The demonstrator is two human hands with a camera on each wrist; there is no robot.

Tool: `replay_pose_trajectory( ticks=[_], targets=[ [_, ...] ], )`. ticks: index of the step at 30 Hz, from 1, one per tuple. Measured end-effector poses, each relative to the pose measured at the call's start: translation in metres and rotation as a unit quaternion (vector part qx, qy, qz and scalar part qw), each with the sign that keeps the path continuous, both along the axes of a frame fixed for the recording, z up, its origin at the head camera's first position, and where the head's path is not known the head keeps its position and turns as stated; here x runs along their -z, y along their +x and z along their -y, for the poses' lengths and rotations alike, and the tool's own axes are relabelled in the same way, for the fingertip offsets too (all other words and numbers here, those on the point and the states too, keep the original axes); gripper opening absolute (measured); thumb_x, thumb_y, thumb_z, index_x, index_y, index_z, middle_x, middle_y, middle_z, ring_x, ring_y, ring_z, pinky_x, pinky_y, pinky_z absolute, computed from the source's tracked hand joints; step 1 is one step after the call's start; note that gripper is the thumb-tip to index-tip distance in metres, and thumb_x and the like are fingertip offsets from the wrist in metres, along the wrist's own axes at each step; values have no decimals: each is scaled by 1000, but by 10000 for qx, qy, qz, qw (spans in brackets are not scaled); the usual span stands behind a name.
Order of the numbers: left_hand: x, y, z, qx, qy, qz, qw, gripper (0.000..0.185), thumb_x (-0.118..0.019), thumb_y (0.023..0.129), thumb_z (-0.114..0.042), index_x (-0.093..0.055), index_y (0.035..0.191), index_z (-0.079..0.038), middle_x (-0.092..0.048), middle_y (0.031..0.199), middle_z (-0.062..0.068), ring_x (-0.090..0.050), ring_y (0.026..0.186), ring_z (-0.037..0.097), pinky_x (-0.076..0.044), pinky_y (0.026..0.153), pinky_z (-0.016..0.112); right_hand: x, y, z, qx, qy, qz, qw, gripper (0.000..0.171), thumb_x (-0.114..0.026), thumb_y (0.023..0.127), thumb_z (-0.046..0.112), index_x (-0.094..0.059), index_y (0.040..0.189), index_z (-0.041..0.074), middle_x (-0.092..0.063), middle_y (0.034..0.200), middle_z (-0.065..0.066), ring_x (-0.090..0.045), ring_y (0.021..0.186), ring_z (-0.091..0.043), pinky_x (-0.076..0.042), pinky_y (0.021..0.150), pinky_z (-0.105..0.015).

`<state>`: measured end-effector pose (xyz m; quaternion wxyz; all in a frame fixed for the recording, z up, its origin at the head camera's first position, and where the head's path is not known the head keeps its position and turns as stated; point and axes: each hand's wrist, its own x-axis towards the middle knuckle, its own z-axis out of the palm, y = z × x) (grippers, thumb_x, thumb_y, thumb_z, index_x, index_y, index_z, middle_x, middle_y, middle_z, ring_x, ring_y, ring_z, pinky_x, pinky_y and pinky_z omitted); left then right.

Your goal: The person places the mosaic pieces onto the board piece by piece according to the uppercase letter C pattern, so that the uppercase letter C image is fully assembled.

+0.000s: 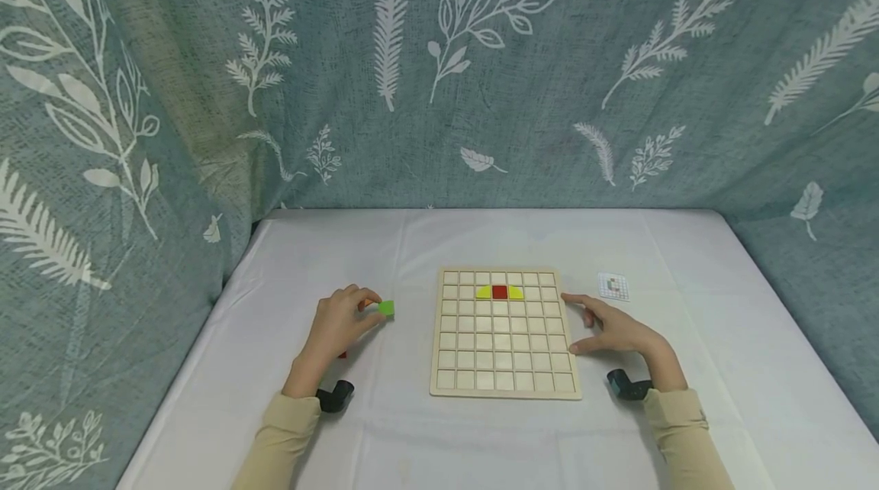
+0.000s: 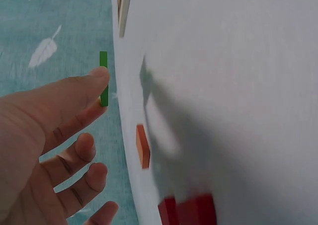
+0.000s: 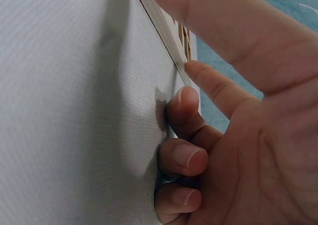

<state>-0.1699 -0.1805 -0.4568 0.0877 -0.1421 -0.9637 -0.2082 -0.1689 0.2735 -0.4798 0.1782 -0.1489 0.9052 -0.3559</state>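
My left hand [image 1: 341,324] pinches a thin green square tile [image 1: 387,309] between thumb and index finger, above the cloth left of a pale wooden grid board [image 1: 503,341]. Its other fingers are loosely bent. On the board's second row from the far side, a red square tile [image 1: 500,292] sits between two yellow curved-edged tiles [image 1: 516,293]. My right hand [image 1: 616,330] rests at the board's right edge, index fingertip and thumb touching the rim, the remaining fingers bent. In the left wrist view an orange tile [image 2: 143,146] and red pieces [image 2: 198,211] lie below the left hand.
A small printed card [image 1: 613,286] lies on the white tablecloth [image 1: 467,440] right of the board. Black wrist devices [image 1: 336,396] are on both wrists. A blue-green leaf-patterned curtain [image 1: 426,146] surrounds the table's back and sides.
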Motion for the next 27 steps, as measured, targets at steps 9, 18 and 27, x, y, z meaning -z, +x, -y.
replay_pose_trajectory(
  ticks=[9, 18, 27],
  targets=[
    [3, -3, -19, 112, -121, 98, 9998, 23, -76, 75, -27, -70, 94, -14, -52, 70, -3, -44, 62, 13, -40, 63, 36, -3, 0, 2, -39, -13, -79, 10000, 90, -81, 67, 34, -37, 141, 8, -38, 84, -4, -34, 72, -17, -29, 62, -26],
    [6, -7, -39, 281, -70, 166, 9994, 25, -77, 74, -28, -70, 94, -15, -49, 69, -5, -43, 63, 13, -40, 66, 37, -3, 3, 3, -22, -62, -47, 10000, 90, -82, 67, 32, -37, 141, 8, -38, 85, -5, -32, 72, -17, -28, 62, -26],
    [7, -7, -59, 363, 58, 346, 9987, 24, -77, 75, -28, -70, 93, -15, -49, 69, -4, -42, 65, 12, -34, 58, 26, -4, 3, 3, -33, -38, -57, 10000, 89, -81, 68, 31, -37, 141, 9, -38, 85, -5, -32, 71, -17, -28, 62, -26]
  ],
)
